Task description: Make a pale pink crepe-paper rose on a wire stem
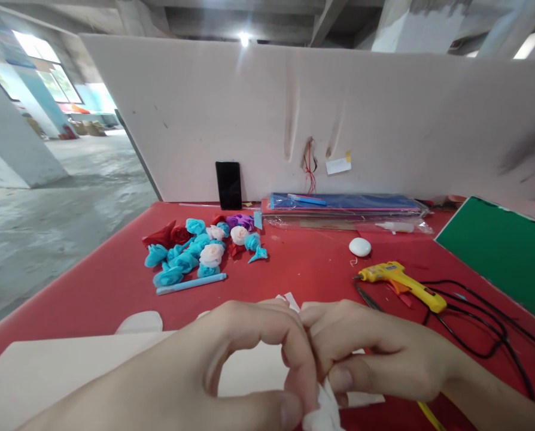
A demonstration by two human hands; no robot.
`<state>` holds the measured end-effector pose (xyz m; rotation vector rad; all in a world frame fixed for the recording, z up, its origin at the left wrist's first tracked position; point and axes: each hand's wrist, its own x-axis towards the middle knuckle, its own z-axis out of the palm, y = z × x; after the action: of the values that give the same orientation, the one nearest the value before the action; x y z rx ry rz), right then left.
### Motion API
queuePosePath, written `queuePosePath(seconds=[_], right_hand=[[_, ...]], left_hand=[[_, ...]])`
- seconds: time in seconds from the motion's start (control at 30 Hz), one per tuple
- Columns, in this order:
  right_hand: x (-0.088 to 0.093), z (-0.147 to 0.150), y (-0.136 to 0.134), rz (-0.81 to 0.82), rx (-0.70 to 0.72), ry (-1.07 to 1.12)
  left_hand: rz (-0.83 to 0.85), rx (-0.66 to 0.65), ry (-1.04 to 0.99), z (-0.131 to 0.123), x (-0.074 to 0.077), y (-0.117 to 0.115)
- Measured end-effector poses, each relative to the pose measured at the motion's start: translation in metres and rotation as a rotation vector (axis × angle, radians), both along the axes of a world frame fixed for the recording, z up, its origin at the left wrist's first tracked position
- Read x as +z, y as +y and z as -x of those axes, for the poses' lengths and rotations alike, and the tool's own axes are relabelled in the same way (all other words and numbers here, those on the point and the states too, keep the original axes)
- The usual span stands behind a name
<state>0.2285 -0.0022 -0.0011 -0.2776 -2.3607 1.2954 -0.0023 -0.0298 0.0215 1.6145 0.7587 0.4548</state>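
Note:
A twisted piece of white crepe paper (324,413) is pinched between my two hands at the bottom middle of the head view. My left hand (195,356) curls around into a loop, its fingertips on the paper. My right hand (379,350) meets it from the other side, thumb and fingers pressed together on the same piece. Much of the paper is hidden behind my fingers. Below my hands lie pale flat sheets (70,365) on the red table. A yellow glue gun (402,284) rests just beyond my right hand, its black cord looping to the right.
Blue, pink, red and purple paper roses (184,260) are heaped at the left, with a light-blue pen (191,284) before them. A white egg-shaped object (359,246) and wrapped coloured sheets (348,206) lie farther back. A phone (228,185) leans on the partition; a green board (505,257) lies right.

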Motion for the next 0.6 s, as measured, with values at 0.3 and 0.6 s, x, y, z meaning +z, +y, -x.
queuePosePath(seconds=[0.3, 0.6], right_hand=[[-0.020, -0.002, 0.005, 0.160, 0.047, 0.114], [-0.013, 0.000, 0.004, 0.142, 0.076, -0.012]], left_hand=[[0.079, 0.056, 0.049, 0.004, -0.004, -0.003], [0.047, 0.008, 0.066, 0.002, -0.003, -0.004]])
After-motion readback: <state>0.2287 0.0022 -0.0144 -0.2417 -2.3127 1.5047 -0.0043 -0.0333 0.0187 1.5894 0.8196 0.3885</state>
